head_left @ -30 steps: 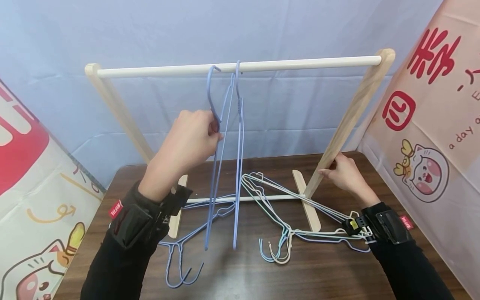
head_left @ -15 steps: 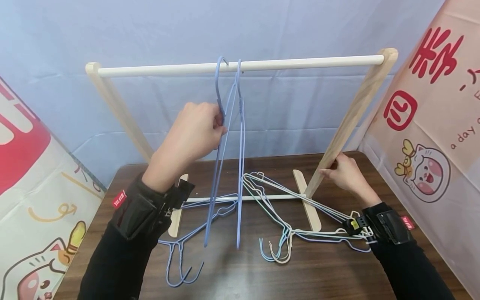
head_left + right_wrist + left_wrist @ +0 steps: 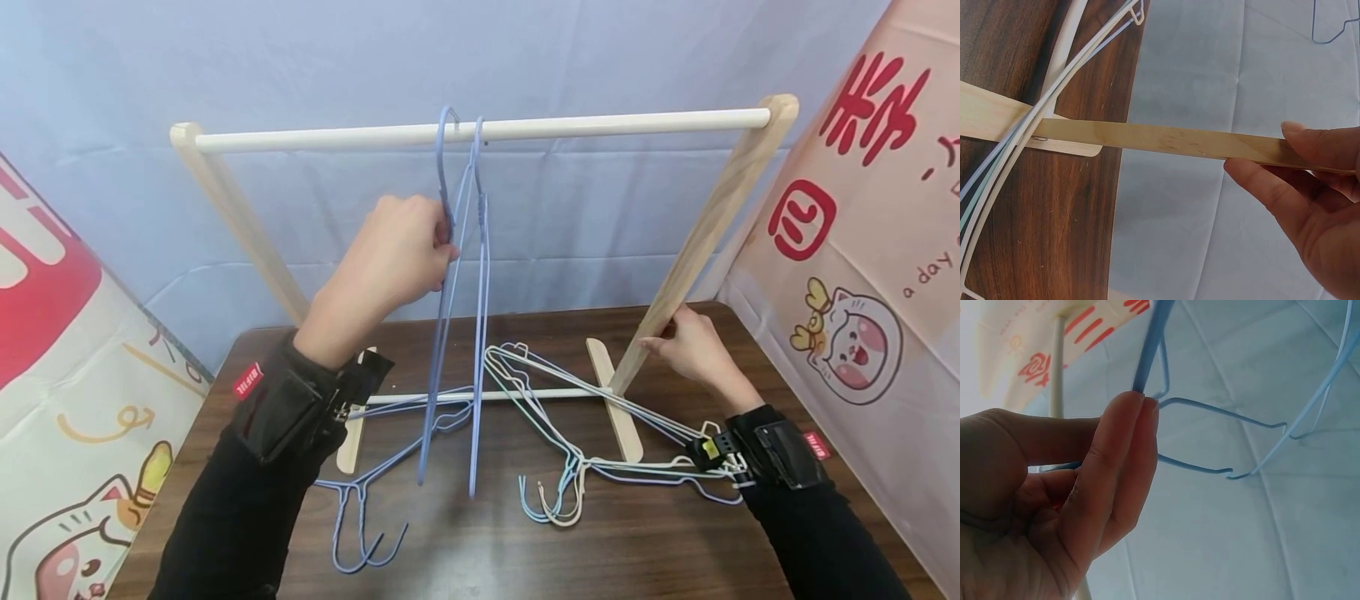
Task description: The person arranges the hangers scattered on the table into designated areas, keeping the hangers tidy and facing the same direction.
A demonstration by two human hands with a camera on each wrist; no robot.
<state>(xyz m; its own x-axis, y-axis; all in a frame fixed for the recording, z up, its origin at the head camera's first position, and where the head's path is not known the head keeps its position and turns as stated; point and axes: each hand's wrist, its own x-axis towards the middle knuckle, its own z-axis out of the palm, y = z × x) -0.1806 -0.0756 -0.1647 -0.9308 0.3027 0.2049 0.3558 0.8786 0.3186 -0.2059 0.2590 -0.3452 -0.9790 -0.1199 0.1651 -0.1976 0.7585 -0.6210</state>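
My left hand (image 3: 405, 250) pinches a blue wire clothes hanger (image 3: 440, 333) just below its hook. That hook rises over the white top rail (image 3: 322, 139) of a wooden rack. In the left wrist view, thumb and fingers close round the hanger's neck (image 3: 1152, 347). A second blue hanger (image 3: 478, 333) hangs from the rail just to the right. My right hand (image 3: 693, 348) grips the rack's right wooden post (image 3: 697, 233) low down; the right wrist view shows thumb and fingers on opposite sides of the post (image 3: 1166, 139).
Blue hangers (image 3: 360, 483) lie on the brown table (image 3: 480, 550) at the left, hooks toward the front. A pile of white, green and blue hangers (image 3: 581, 462) lies at the right across the rack's lower rail (image 3: 555, 394). Printed cloths (image 3: 847, 333) border the sides.
My left hand has moved up and to the right with the blue hanger, its hook rising from the rail's front to over it. The right hand stays on the post.
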